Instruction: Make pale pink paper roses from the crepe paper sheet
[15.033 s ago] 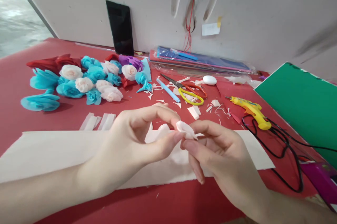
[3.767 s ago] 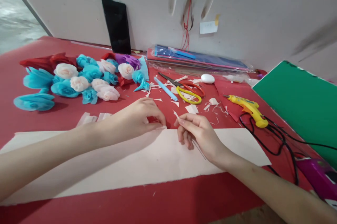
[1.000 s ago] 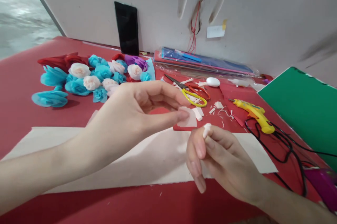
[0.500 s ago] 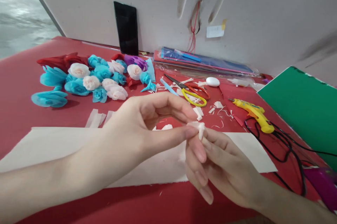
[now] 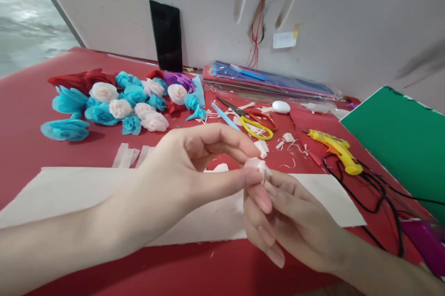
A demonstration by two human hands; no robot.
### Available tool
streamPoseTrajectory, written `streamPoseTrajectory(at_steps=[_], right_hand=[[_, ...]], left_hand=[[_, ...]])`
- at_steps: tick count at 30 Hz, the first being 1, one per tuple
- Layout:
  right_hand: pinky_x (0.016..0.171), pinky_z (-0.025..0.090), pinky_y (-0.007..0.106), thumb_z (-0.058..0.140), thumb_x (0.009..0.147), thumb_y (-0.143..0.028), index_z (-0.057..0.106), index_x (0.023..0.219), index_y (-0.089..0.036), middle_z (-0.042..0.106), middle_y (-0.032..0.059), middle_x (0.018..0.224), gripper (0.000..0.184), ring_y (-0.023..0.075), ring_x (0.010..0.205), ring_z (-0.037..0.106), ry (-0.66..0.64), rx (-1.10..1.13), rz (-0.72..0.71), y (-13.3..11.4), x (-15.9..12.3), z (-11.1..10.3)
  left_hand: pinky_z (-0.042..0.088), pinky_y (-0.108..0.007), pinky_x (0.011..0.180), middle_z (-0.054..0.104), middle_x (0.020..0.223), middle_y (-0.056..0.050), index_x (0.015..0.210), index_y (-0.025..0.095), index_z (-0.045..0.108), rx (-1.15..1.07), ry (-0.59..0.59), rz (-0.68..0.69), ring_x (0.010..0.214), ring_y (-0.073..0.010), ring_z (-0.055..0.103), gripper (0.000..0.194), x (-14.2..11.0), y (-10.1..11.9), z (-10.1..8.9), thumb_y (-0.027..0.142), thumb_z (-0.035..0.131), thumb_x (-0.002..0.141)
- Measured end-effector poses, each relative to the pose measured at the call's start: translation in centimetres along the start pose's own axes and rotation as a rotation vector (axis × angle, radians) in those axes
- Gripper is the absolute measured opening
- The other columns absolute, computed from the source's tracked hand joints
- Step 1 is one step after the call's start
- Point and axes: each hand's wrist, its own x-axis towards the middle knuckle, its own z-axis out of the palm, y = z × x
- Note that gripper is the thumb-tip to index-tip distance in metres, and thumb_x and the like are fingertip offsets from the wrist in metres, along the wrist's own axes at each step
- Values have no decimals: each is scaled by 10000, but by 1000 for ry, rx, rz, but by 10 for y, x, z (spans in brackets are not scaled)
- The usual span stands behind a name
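Mid-frame, the left hand (image 5: 184, 180) pinches a thin pale-pink paper petal (image 5: 251, 164) leftward against a small, near-upright, whitish paper bud (image 5: 263, 170) (right hand (image 5: 295, 208) clasping its base).

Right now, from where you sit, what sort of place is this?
Probably a craft table, though whether at home or in a workshop I can't tell: bunched colourful flowers, scissors and a glue gun lie on it.

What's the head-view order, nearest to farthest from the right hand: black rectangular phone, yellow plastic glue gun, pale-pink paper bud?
1. Paper bud, in the grip of the right hand.
2. Glue gun, beyond and to the right.
3. Phone, back left, against the wall.
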Motion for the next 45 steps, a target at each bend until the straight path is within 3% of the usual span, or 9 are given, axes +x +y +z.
streamPoseTrajectory(at_steps=[7, 12, 17, 21, 26, 29, 34, 40, 45], right_hand=[[498, 472, 122, 514, 965, -232, 685, 798, -143, 618, -7, 631, 255, 42, 451, 593, 24, 40, 77, -3, -2, 3], [517, 506, 147, 512, 958, -310, 741, 872, -131, 637, 4, 656, 303, 53, 478, 600, 77, -81, -2, -2, -1, 5], [533, 503, 139, 523, 960, -334, 720, 821, -176, 615, -22, 641, 288, 47, 510, 583, 265, -392, -129, 3, -4, 11], [477, 482, 127, 558, 920, -245, 641, 686, -168, 598, -38, 595, 260, 49, 462, 573, 421, -837, -276, 0, -7, 20], [439, 416, 120, 565, 887, -140, 612, 667, -166, 619, -47, 556, 226, 51, 467, 569, 448, -1460, -523, -6, -7, 24], [411, 368, 142, 580, 874, -128, 643, 724, -161, 649, -55, 566, 166, 39, 455, 560, 474, -1699, -646, -7, -6, 22], [554, 433, 165, 556, 914, -168, 652, 779, -148, 686, -38, 602, 167, 56, 517, 631, 479, -1878, -745, -7, -5, 16], [554, 422, 216, 489, 964, -155, 656, 790, -137, 667, -8, 569, 242, 87, 523, 636, 405, -2120, -862, -5, -7, 9], [507, 424, 209, 514, 949, -188, 623, 755, -185, 673, -27, 582, 223, 86, 483, 596, 464, -1983, -730, -7, -9, 9]], left_hand=[[548, -85, 586, 699, 633, 106, 741, 211, 628, -58, -27, 3, 568, -47, 668, 122, 1, 1, 0, 135, 717, 778], [538, -84, 538, 677, 600, 106, 758, 220, 618, -87, -11, 27, 543, -48, 654, 140, 0, -1, 0, 109, 697, 784], [558, -113, 530, 669, 695, 101, 750, 239, 627, -17, 72, 61, 549, -66, 663, 147, -2, -5, 2, 129, 725, 752], [554, -115, 536, 644, 680, 104, 781, 238, 616, -44, 57, 28, 568, -70, 679, 134, -3, -6, 6, 157, 722, 783], [502, -47, 593, 652, 673, 124, 819, 251, 623, -76, 60, 13, 621, -26, 676, 156, -6, -4, 10, 119, 705, 807], [499, -35, 644, 672, 681, 121, 857, 268, 633, -54, 76, 34, 683, -25, 676, 153, -8, -6, 10, 145, 712, 811], [503, -49, 643, 666, 696, 114, 860, 253, 631, -33, 124, 19, 709, -32, 651, 135, -7, -10, 9, 168, 719, 801], [532, -77, 670, 673, 732, 84, 872, 224, 648, -18, 159, 36, 707, -51, 647, 141, -8, -11, 11, 137, 721, 788], [549, -61, 688, 698, 782, 89, 846, 228, 669, -142, 135, -12, 740, -49, 674, 127, -7, -11, 13, 133, 735, 793]])
